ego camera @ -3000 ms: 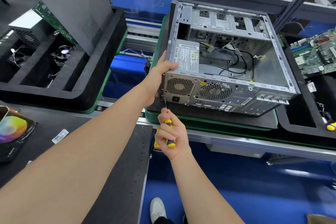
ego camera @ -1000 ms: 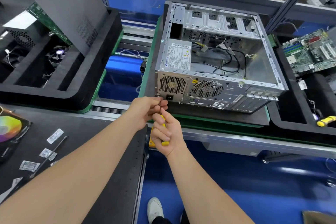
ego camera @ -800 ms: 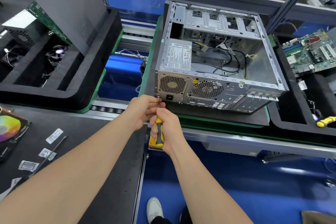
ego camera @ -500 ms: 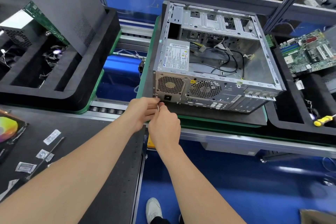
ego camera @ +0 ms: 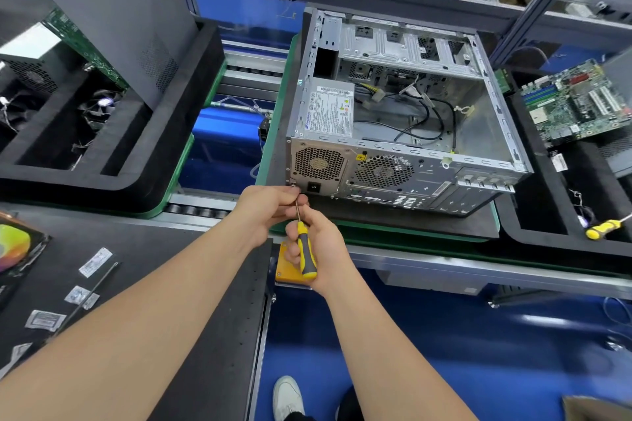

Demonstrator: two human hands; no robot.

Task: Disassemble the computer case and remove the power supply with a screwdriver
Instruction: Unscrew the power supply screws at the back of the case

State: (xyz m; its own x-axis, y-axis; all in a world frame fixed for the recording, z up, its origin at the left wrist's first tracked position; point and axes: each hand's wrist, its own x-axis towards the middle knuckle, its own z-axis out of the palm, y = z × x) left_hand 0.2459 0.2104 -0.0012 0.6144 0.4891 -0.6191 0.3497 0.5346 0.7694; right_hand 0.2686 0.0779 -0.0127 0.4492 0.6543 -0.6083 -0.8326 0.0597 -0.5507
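The open grey computer case point(ego camera: 478, 133) lies on its side on a dark mat. The power supply point(ego camera: 330, 109), with a white label on top and a round fan grille at the back, sits in its near left corner. My right hand point(ego camera: 319, 251) grips the yellow-and-black screwdriver point(ego camera: 305, 251). Its thin shaft points up to the lower left corner of the power supply's back plate. My left hand point(ego camera: 268, 207) is curled beside that corner, its fingertips pinching the shaft near the tip. The screw itself is hidden.
A black foam tray point(ego camera: 113, 167) with parts and a leaning grey side panel point(ego camera: 113, 10) stands to the left. Right of the case lie a green motherboard point(ego camera: 574, 102) and a second yellow screwdriver point(ego camera: 602, 227). Small packets point(ego camera: 82, 294) lie on the near dark bench. A yellow block point(ego camera: 285, 265) sits under my right hand.
My left hand left the case's top left edge and came down to the screwdriver's tip. My right hand has rotated the handle back and forth, so the handle shows again.
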